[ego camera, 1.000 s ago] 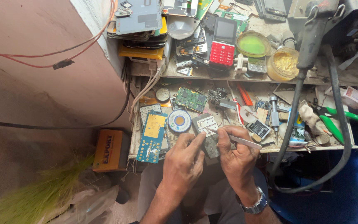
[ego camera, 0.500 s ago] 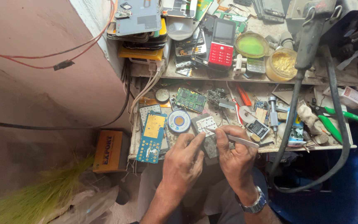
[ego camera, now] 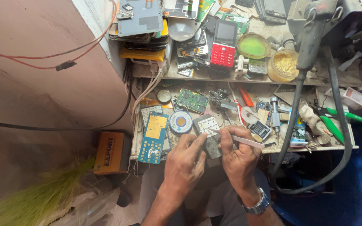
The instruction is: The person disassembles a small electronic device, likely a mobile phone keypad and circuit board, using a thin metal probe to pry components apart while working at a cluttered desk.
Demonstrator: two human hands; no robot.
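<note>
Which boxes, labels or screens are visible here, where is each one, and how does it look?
Orange box: on the floor left of the bench, rectangular, dark lettering.
Red phone: upper shelf, upright rectangle, dark blank screen, red keypad.
Small carton: far right of the bench, white with red print.
Blue circuit board: beside the left hand, yellow screen area.

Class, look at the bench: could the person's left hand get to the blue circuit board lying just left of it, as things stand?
Probably yes. The blue circuit board lies flat at the bench's front edge, just beside the left hand, with nothing over it. But that hand is steadying a small grey phone part and would have to let go.
</note>
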